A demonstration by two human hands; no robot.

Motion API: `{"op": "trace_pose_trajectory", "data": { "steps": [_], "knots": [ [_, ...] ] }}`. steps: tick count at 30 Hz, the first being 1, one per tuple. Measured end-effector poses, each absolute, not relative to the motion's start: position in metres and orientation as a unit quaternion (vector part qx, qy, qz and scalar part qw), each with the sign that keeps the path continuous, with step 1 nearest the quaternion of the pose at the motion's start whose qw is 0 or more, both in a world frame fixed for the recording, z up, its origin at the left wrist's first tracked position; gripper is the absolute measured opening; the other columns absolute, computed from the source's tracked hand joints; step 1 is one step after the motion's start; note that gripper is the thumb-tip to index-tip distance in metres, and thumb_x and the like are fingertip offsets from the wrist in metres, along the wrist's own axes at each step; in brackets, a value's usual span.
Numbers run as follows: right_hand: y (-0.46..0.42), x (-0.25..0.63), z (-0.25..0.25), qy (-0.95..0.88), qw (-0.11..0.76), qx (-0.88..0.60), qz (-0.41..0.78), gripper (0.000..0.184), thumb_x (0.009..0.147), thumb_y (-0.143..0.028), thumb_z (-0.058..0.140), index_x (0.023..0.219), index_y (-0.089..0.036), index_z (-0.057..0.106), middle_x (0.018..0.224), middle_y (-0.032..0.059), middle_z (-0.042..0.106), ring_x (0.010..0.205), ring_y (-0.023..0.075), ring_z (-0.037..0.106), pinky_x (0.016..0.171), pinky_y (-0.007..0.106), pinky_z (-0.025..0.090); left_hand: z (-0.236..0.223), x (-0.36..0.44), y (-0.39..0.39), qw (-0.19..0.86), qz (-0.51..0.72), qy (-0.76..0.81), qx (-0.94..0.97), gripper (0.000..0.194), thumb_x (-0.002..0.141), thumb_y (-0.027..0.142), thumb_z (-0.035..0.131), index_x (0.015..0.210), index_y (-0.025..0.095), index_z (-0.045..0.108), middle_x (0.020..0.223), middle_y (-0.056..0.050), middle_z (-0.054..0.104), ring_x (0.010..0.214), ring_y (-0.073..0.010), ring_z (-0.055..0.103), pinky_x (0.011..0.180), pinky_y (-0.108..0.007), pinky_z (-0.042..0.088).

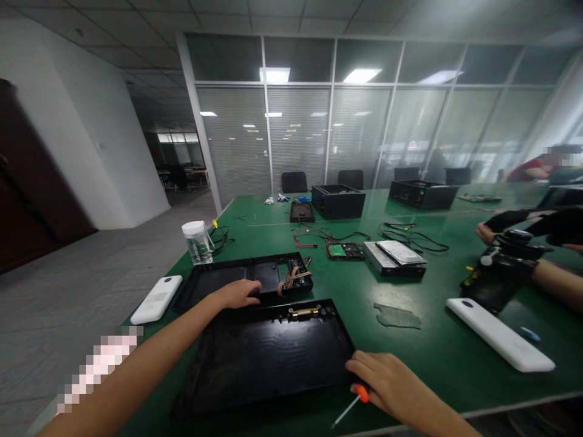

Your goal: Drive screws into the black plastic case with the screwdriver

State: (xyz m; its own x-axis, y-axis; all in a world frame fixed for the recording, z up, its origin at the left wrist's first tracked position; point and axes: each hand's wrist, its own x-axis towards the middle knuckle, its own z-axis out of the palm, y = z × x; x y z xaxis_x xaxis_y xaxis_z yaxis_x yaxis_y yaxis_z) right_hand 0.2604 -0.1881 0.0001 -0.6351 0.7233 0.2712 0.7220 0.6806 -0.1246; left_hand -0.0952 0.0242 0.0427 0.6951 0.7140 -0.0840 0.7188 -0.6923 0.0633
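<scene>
In front of me lies a shallow black plastic casing (277, 358), open side up, with a small metal strip by its far edge. A second black casing (228, 276) sits just behind it, with ribbon wires at its right end. My left hand (239, 294) is closed, its fingers curled over the edge where the two casings meet; which edge it grips is hard to tell. My right hand (382, 377) touches the near casing's right edge with its fingers. Held in that hand is a screwdriver (362, 394) with an orange handle, its shaft pointing down left.
A lidded clear bottle (197, 244) and a white device (157, 300) stand left. Behind are a circuit board (344, 250), a silver drive box (387, 261) and cables. A thin dark plate (397, 316) and another white device (498, 334) lie right, near a co-worker's arms (558, 282).
</scene>
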Motion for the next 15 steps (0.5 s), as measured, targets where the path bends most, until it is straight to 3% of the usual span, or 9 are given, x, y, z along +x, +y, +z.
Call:
{"op": "trace_pose_trajectory", "data": {
  "steps": [6,12,15],
  "knots": [
    [-0.175,0.242,0.005,-0.869,0.144,-0.472,0.042,0.009,0.080,-0.020,0.049,0.085,-0.023,0.056,0.083,0.0038,0.060,0.073,0.0175,0.056,0.062,0.030,0.041,0.060,-0.087,0.012,-0.035,-0.001,0.302,0.953,0.012,0.077,0.020,0.057,0.089,0.019,0.054,0.087,-0.003,0.061,0.083,-0.0175,0.059,0.073,-0.024,0.043],
    [-0.103,0.210,0.006,-0.851,0.178,-0.486,0.093,0.016,0.085,-0.033,0.049,0.090,-0.021,0.058,0.090,0.0057,0.060,0.081,0.0206,0.058,0.072,0.033,0.043,0.122,-0.084,-0.026,-0.029,0.030,0.292,0.956,0.012,0.081,0.026,0.054,0.091,0.019,0.053,0.089,-0.001,0.059,0.083,-0.0173,0.057,0.073,-0.025,0.041],
    [-0.056,0.198,0.002,-0.814,0.274,-0.481,0.177,0.020,0.083,-0.033,0.054,0.096,-0.019,0.060,0.100,0.0075,0.059,0.092,0.0232,0.056,0.082,0.036,0.043,0.142,-0.082,-0.060,-0.023,0.022,0.279,0.960,0.010,0.082,0.026,0.052,0.090,0.020,0.052,0.087,-0.001,0.058,0.080,-0.0167,0.056,0.071,-0.025,0.040]
  ]
}}
